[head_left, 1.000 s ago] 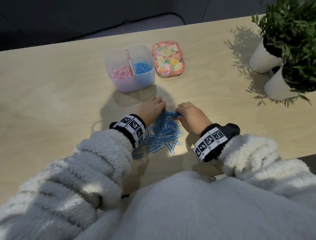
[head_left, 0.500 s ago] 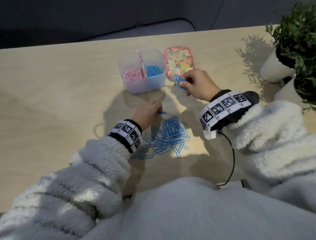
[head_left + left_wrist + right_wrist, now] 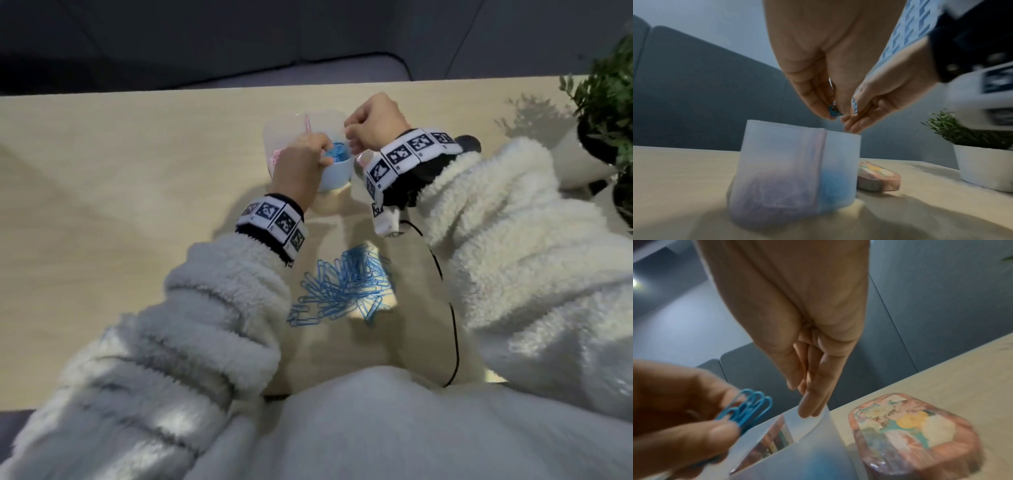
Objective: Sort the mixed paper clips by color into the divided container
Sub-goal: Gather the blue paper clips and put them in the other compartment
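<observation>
Both hands hang over the divided container (image 3: 334, 178) toward the desk's (image 3: 102, 205) far edge. The left hand (image 3: 298, 164) pinches blue clips (image 3: 748, 408) above it; the right hand (image 3: 371, 123) has fingers extended downward, holding nothing visible. A loose blue pile (image 3: 342, 287) lies nearer the front edge.

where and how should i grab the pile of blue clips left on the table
Pinch the blue clips at the dense, raised middle of the pile, coming straight down from above. They lie flat and tangled on the table, so the overlapping centre probably lifts several at once; the lone clips at the edge lie flatter.
</observation>
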### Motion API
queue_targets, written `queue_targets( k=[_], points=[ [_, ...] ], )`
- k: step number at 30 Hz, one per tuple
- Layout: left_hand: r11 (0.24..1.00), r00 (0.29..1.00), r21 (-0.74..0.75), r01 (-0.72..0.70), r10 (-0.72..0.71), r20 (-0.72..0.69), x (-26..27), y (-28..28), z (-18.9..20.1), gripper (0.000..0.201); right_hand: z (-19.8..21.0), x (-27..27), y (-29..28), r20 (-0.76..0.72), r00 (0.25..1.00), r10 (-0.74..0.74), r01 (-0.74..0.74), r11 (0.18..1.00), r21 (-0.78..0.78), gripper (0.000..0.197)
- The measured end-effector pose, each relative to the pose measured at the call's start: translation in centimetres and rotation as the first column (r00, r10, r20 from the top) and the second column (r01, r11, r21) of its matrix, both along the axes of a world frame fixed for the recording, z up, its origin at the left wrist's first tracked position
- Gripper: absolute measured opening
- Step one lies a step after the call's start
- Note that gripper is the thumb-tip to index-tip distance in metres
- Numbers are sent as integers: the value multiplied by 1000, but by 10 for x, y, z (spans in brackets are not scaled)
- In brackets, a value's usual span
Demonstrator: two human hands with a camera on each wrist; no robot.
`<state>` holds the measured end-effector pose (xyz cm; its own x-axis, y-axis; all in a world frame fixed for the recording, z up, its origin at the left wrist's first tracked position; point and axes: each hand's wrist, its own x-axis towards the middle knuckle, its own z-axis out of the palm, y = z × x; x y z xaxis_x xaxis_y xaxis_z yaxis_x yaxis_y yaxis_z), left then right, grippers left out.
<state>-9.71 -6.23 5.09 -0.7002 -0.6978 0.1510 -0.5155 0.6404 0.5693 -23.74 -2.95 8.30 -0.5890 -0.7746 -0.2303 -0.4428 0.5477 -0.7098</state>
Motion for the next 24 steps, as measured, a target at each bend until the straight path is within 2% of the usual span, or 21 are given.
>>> queue_targets(
  k=[3, 5, 8, 11, 14, 17, 19, 21, 24],
  points=[
    [999, 1000, 39, -18, 18, 20, -14, -10, 5, 21, -3, -4, 27, 232, 970, -69, 91, 992, -86, 21],
    [996, 997, 78, -32, 27, 74, -22, -17, 4, 24, -5, -4, 55, 392, 918, -57, 108, 988, -111, 13],
    [997, 993, 80, -20, 10, 121, -26, -22, 1, 30, -16, -2, 95, 474, 880, -30, 84, 992, -93, 16],
    [997, 991, 75, 10, -20, 134, -26, -16, -2, 32, -34, 0, 128, 376, 927, 2, 16, 999, -44, 18],
    [996, 994, -52, 69, -64, 92, -17, -11, -8, 37, -55, 5, 153, 214, 972, 98, -107, 994, 33, 21],
    [981, 986, -94, 168, -168, 1, 3, 6, -12, 24, -73, 14, 163, 71, 975, 213, -219, 971, 95, 9],
    [950, 948, 5, 313, -313, 65, 24, 27, -19, 17, -82, 20, 163, 0, 960, 280, -277, 951, 138, 23],
    [893, 876, 149, 424, -446, 184, 44, 45, -34, 16, -89, 28, 159, -46, 931, 363, -352, 922, 159, 39],
    [863, 817, 237, 447, -501, 286, 66, 59, -52, 33, -91, 39, 154, -67, 890, 452, -433, 881, 191, 59]
  ],
)
